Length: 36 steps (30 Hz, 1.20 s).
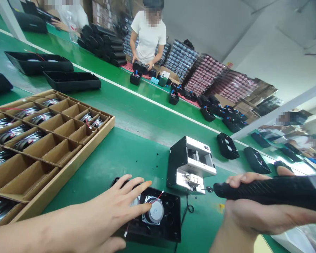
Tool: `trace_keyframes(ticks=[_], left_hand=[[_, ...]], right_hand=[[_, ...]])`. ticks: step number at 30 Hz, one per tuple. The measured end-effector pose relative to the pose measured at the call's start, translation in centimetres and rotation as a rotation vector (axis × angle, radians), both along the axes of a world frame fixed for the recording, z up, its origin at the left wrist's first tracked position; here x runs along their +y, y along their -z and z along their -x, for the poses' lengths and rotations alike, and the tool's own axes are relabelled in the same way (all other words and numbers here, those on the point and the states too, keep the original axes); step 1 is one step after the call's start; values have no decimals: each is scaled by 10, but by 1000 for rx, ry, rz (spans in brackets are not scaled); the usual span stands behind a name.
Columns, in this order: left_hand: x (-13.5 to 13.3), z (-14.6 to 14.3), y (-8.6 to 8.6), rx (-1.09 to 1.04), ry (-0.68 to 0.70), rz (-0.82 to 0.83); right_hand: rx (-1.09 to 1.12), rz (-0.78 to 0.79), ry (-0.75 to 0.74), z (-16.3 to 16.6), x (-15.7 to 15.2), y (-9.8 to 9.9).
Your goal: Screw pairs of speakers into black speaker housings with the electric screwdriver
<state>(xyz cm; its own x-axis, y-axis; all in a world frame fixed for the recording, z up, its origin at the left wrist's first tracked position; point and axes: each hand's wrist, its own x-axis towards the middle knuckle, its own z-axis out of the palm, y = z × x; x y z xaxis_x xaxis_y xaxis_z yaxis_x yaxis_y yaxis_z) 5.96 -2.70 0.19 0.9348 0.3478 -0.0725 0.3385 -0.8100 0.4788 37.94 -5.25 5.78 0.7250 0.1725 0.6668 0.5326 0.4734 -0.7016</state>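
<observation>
At the lower right of the view, the right hand has its grip closed around a black handheld tool, its tip directed left, just beside the front of a black-and-white device. At lower centre, the left hand has its grip released, fingers spread over an open black housing lying on the green worktop; whether the palm touches it cannot be told. Inside the housing sits a round speaker, the index fingertip at its edge; a second round part is partly hidden by the fingers. A black cable lies between housing and device. Small dark bits are scattered left of the device. Further left stands a divided cardboard tray, some compartments holding speakers. Behind it lie two black shells. Across the worktop, a co-worker in white has both hands on dark units.
</observation>
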Motion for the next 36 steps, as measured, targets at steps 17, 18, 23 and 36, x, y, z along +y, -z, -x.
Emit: trace_keyframes(ticks=[17, 18, 23, 36], left_hand=[[18, 25, 19, -142, -150, -88], [18, 25, 20, -148, -150, -90], [19, 24, 24, -79, -166, -49], [18, 14, 37, -95, -204, -18]], right_hand=[[33, 55, -167, 3, 6, 14], [34, 60, -172, 4, 7, 15], [28, 70, -212, 5, 6, 20], [179, 116, -316, -1, -33, 12]])
